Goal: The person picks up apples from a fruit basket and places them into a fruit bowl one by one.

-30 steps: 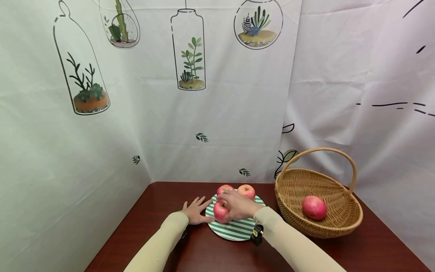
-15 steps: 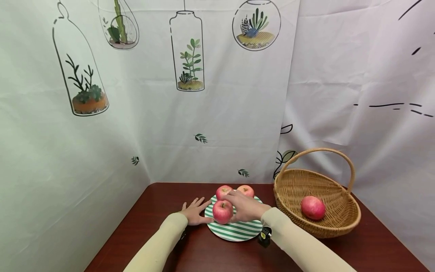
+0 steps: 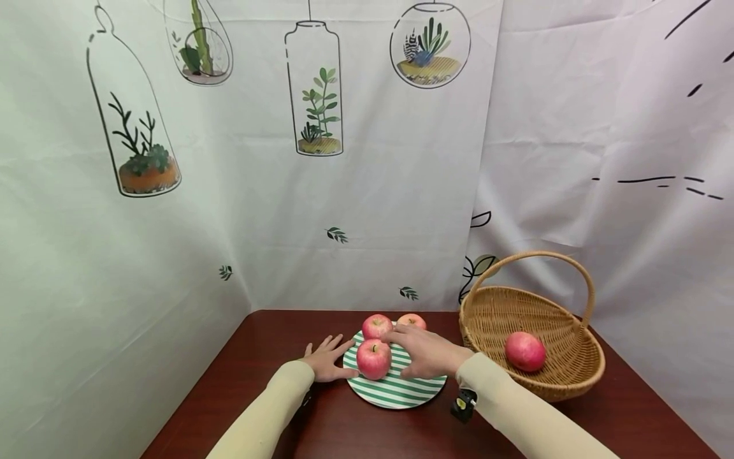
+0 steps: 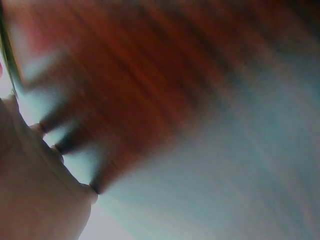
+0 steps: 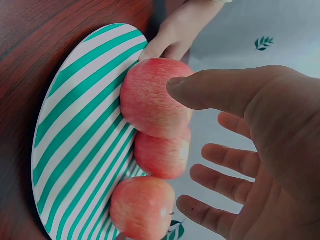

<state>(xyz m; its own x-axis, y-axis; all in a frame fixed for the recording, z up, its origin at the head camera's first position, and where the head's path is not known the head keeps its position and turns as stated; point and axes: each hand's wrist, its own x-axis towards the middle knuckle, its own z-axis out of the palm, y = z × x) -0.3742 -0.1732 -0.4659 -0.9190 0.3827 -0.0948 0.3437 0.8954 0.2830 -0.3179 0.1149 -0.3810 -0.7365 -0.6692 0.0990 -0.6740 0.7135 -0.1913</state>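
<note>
Three red apples stand on a round plate point(image 3: 395, 396) with green and white stripes. The front apple point(image 3: 374, 359) is nearest to both hands; behind it are a left apple point(image 3: 376, 326) and a right apple point(image 3: 412, 320), the latter partly hidden. My right hand point(image 3: 427, 352) hovers over the plate's right side, fingers spread, holding nothing; the right wrist view shows its thumb in front of the front apple point(image 5: 155, 95), and I cannot tell if they touch. My left hand point(image 3: 325, 361) lies flat on the table, its thumb at the plate's left rim.
A wicker basket point(image 3: 510, 306) with a tall handle stands at the right of the dark red wooden table point(image 3: 344, 433), one apple point(image 3: 525, 351) inside it. A white printed cloth point(image 3: 367, 191) hangs behind and at both sides.
My right hand has let go of the front apple and drawn back to the right. The apple stays on the plate. My left hand keeps its place.
</note>
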